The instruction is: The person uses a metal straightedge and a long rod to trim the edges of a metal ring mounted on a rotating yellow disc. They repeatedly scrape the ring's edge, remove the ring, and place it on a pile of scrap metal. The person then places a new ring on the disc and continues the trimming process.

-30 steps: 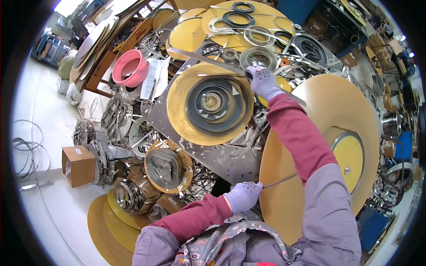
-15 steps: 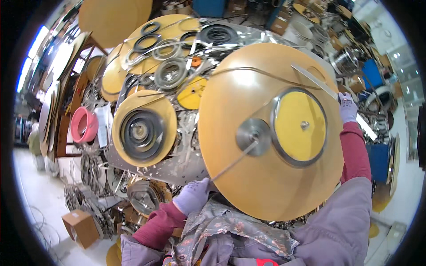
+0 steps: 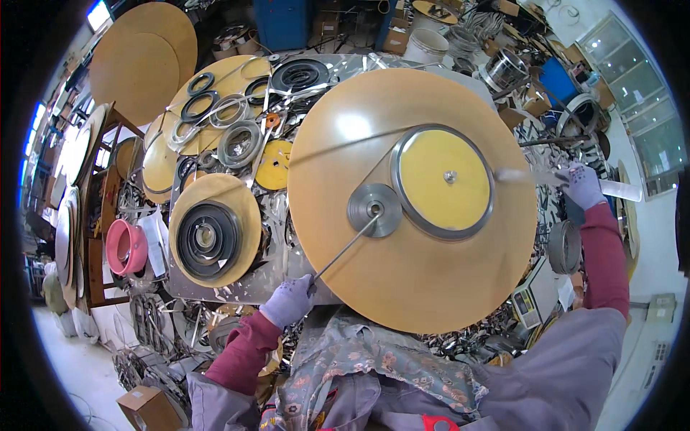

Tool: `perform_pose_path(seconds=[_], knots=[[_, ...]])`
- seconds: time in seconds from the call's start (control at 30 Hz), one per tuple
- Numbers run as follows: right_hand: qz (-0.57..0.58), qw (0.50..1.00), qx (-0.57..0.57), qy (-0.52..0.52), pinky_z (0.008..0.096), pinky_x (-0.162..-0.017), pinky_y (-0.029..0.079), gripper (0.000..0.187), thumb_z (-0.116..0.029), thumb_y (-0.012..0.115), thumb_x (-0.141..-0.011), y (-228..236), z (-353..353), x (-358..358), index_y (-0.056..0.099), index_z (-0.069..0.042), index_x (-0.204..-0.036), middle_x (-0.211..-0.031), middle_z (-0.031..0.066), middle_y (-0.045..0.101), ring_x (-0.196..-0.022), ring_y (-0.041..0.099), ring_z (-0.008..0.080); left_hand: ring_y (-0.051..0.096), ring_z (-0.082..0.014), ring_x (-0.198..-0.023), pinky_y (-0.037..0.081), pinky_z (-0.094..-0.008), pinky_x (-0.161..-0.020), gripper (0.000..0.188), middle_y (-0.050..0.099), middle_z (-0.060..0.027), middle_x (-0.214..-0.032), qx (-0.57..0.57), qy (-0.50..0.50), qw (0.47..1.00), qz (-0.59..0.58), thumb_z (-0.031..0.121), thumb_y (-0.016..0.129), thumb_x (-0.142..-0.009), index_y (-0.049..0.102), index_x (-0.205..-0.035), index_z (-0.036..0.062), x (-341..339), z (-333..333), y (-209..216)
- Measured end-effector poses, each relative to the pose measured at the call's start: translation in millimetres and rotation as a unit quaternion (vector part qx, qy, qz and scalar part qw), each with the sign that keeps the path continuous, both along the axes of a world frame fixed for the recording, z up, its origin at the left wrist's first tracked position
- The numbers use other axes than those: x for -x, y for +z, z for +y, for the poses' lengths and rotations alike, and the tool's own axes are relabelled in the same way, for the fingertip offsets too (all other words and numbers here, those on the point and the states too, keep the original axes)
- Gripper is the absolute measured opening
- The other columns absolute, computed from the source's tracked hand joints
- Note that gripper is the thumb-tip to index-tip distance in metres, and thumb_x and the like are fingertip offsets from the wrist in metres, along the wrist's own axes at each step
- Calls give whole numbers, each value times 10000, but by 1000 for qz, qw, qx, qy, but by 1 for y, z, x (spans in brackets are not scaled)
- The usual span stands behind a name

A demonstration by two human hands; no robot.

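A big tan disc (image 3: 323, 136) lies in front of me. On it sit a yellow disc (image 3: 438, 194) ringed by wound grey strip and a smaller grey metal hub (image 3: 361, 201). My left hand (image 3: 289, 300), in a pale lilac glove, is closed round the near end of a thin metal rod (image 3: 345, 249); the rod's far tip meets the hub's centre. Out past the disc's right edge, my gloved right hand (image 3: 582, 185) grips a flat silver metal strip (image 3: 621, 190). One end of that strip, blurred by motion, reaches back over the disc's right side.
Left of the big disc, a smaller tan disc (image 3: 185, 203) carries dark coiled rings. Behind lie several coils (image 3: 239, 144) and a yellow plate (image 3: 273, 165). A pink bowl (image 3: 126, 248) is at far left. A grey coil (image 3: 564, 246) and a boxy device (image 3: 527, 305) are at right.
My right hand has moved outward to the right with the strip, which has swung from slanted to nearly level. The left hand still grips the rod. The whole view has shifted.
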State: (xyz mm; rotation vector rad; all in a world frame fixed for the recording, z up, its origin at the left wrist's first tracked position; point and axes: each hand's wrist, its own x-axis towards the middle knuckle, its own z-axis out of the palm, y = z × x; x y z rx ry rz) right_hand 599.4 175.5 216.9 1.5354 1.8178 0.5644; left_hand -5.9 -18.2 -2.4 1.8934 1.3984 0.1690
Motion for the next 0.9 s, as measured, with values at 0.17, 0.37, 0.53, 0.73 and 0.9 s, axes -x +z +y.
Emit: perform_pose_path(seconds=[0.17, 0.37, 0.53, 0.73, 0.9], knots=[[119, 977, 179, -14, 357, -805, 469, 186, -300, 642, -732, 42, -46, 62, 709, -205, -877, -899, 69, 664, -853, 627, 227, 581, -427, -771, 449, -487, -680, 136, 591, -254, -768, 34, 30, 999, 8, 130, 501, -842, 531, -855, -1, 6, -1, 0], [270, 917, 294, 17, 382, -837, 458, 260, -295, 602, -797, 43, -70, 162, 677, -133, -986, -946, 103, 659, -900, 610, 281, 582, -429, -788, 453, -488, -692, 150, 594, -255, -776, 17, 42, 999, 10, 145, 513, -845, 541, -859, -1, 22, -16, -1], [347, 921, 163, 61, 384, -842, 461, 308, -273, 554, -857, -26, -41, 203, 617, -99, -1103, -969, 132, 656, -924, 613, 298, 582, -433, -768, 454, -489, -685, 153, 594, -248, -760, 7, 43, 999, 24, 157, 511, -856, 536, -851, 5, 25, -23, 2], [547, 836, -38, -19, 411, -817, 476, 285, -235, 515, -887, -112, -20, 185, 609, -92, -1116, -1007, 162, 648, -918, 618, 316, 600, -418, -743, 460, -496, -664, 180, 604, -235, -749, 3, 24, 999, 42, 199, 480, -886, 502, -892, 21, 25, -31, -9], [486, 856, -139, -104, 427, -811, 476, 307, -259, 504, -897, -223, -14, 184, 580, -109, -1154, -973, 161, 653, -905, 617, 332, 592, -428, -753, 457, -499, -666, 170, 605, -234, -764, 21, 34, 999, 27, 192, 481, -884, 508, -887, 25, 21, -32, -7]])
